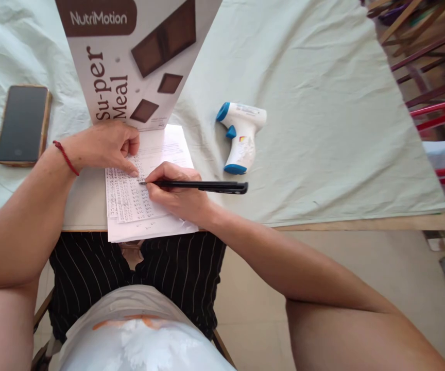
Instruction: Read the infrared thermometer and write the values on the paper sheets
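My right hand is closed around a black pen, whose tip meets a sheet dense with small handwriting. That sheet lies on a stack of white papers at the table's near edge, its lower part jutting past the edge. My left hand rests on the upper left of the papers, with the thumb pointing toward the pen tip and the other fingers curled; whether anything is under them is hidden. Right behind the papers stands a NutriMotion box, its lower edge beside my left hand.
A phone with a dark screen lies at the left. To the right of the papers is a white and blue infrared thermometer. A pale green cloth covers the table. Red plastic baskets stand beyond the right edge.
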`<state>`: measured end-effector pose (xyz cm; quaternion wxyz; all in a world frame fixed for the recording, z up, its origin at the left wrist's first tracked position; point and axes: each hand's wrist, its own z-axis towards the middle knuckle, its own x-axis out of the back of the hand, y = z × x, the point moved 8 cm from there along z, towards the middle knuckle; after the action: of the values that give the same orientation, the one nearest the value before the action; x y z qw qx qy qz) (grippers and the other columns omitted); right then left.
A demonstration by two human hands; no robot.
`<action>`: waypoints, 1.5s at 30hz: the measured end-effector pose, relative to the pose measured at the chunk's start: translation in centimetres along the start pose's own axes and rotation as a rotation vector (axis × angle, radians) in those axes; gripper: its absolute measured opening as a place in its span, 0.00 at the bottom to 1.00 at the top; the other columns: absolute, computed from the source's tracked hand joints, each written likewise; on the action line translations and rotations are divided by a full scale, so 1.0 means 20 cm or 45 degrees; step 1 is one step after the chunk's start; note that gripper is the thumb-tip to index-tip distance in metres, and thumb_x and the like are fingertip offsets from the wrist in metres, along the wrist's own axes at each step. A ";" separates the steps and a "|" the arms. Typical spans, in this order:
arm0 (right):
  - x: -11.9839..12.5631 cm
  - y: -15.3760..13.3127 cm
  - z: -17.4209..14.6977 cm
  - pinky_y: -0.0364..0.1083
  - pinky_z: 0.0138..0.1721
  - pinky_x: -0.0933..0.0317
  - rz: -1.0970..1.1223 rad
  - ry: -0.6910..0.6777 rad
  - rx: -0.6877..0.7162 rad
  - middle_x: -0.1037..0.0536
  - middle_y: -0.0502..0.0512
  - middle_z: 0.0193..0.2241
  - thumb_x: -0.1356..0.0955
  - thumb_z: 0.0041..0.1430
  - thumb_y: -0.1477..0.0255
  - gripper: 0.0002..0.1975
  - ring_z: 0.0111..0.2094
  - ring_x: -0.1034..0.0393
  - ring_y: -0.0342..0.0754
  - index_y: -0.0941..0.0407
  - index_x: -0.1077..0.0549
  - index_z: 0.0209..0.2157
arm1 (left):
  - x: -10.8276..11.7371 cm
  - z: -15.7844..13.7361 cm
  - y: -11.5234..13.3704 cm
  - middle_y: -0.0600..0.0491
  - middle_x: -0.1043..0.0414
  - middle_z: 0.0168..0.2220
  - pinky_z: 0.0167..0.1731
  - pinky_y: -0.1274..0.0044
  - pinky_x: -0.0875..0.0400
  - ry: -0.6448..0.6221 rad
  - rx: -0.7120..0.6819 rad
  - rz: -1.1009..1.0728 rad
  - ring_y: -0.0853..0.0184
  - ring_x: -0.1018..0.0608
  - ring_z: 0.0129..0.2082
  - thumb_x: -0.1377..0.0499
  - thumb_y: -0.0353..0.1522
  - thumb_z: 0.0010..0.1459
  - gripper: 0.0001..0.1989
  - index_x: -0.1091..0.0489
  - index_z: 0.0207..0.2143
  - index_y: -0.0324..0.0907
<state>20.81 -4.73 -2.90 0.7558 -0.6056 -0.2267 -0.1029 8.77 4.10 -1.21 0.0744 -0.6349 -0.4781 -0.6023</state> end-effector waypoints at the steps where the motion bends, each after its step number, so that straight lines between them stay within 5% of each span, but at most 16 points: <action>1: 0.00 0.00 0.00 0.45 0.33 0.36 -0.016 -0.009 0.016 0.23 0.47 0.25 0.32 0.53 0.74 0.02 0.26 0.35 0.42 0.53 0.27 0.29 | 0.00 0.00 0.00 0.56 0.30 0.26 0.32 0.77 0.39 0.003 -0.002 0.004 0.65 0.27 0.31 0.30 0.43 0.45 0.18 0.30 0.32 0.41; 29: 0.01 -0.03 0.01 0.43 0.30 0.38 0.034 0.045 0.092 0.25 0.47 0.23 0.34 0.51 0.73 0.02 0.24 0.38 0.41 0.53 0.30 0.27 | 0.00 0.00 0.02 0.57 0.31 0.27 0.30 0.78 0.43 -0.013 0.061 0.008 0.69 0.30 0.28 0.29 0.39 0.44 0.17 0.30 0.32 0.39; 39: 0.01 -0.03 0.00 0.44 0.30 0.39 0.046 0.018 0.089 0.25 0.47 0.22 0.34 0.50 0.73 0.02 0.24 0.36 0.41 0.54 0.30 0.26 | 0.00 0.01 -0.01 0.57 0.30 0.27 0.30 0.78 0.42 0.013 -0.054 -0.028 0.68 0.28 0.30 0.30 0.42 0.46 0.18 0.29 0.33 0.40; 45: 0.03 -0.03 0.01 0.44 0.29 0.39 0.056 0.071 0.087 0.26 0.47 0.22 0.34 0.51 0.72 0.02 0.24 0.37 0.41 0.53 0.31 0.25 | 0.00 0.00 0.01 0.58 0.30 0.27 0.29 0.78 0.40 -0.027 0.089 0.032 0.68 0.29 0.28 0.28 0.39 0.45 0.18 0.28 0.34 0.40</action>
<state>21.06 -4.63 -2.05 0.7843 -0.5810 -0.1956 -0.0954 8.96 4.03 -1.08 0.0991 -0.6443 -0.4916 -0.5774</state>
